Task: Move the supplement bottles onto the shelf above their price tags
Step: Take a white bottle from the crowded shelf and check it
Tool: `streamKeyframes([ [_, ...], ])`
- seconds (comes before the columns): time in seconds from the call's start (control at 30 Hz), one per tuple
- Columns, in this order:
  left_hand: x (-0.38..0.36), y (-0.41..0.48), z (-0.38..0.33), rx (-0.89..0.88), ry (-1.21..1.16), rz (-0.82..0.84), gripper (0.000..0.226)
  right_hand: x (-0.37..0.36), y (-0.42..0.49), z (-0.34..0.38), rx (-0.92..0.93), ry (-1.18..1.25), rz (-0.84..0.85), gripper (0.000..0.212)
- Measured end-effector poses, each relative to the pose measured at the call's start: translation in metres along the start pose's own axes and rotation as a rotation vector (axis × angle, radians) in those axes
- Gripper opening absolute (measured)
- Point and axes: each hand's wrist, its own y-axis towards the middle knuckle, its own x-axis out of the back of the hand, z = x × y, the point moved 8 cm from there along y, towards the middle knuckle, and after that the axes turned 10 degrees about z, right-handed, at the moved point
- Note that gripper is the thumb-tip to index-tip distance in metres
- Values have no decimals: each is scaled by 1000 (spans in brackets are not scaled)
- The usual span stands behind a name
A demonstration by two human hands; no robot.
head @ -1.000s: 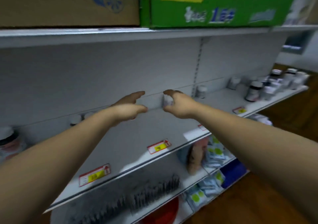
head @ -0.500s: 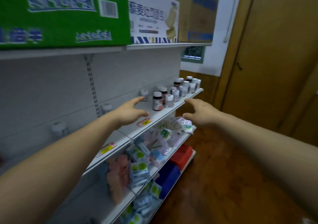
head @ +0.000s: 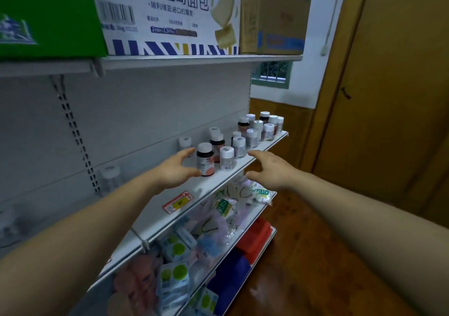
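- Head view, hands: my left hand (head: 173, 171) is spread with its grip released, thumb and fingers bracketing the near side of the dark bottle (head: 205, 159). The thumb tip looks to be touching the base, but I cannot tell whether it presses. My right hand (head: 269, 170) hangs just off the shelf (head: 155, 214) edge, grip released and empty.
- Head view, the task's things: the supplement bottles stand upright on the middle shelf, crowded toward its far end. The dark bottle is nearest me, a white bottle (head: 227, 158) sits just beside it, and a rear cluster (head: 261, 126) packs the end. Two pale bottles stand alone against the back panel, one (head: 185, 143) near the left hand, another (head: 110, 173) further along.
- Head view, the target: one red and yellow price tag (head: 178, 202) shows on the shelf lip, with bare shelf above it.
- Head view, risks as I judge them: the bottles stand close, so a wide left-hand closure could knock the white bottle into its neighbours. It stands near the front lip, so a shove could send it onto the packets (head: 228, 208) below.
- Head view, further risk: the tag's print is unreadable, so I could match a bottle to the wrong tag.
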Motion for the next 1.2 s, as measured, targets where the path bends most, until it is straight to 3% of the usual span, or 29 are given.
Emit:
streamKeyframes([
  [0.27, 13, 112, 12, 17, -93, -61, 70, 14, 124, -24, 42, -60, 66, 65],
  [0.6, 17, 145, -3, 79, -90, -168, 71, 1, 230, -46, 215, -70, 206, 71],
  [0.83, -30, 170, -11, 198, -156, -392, 66, -12, 265, -67, 455, -115, 346, 70],
  [1.03, -89, 210, 9, 369, -269, -370, 69, -45, 281, -90, 555, -62, 454, 69],
  [1.2, -103, 233, 18, 374, -264, -370, 60, -66, 296, -97, 592, 126, 472, 65],
])
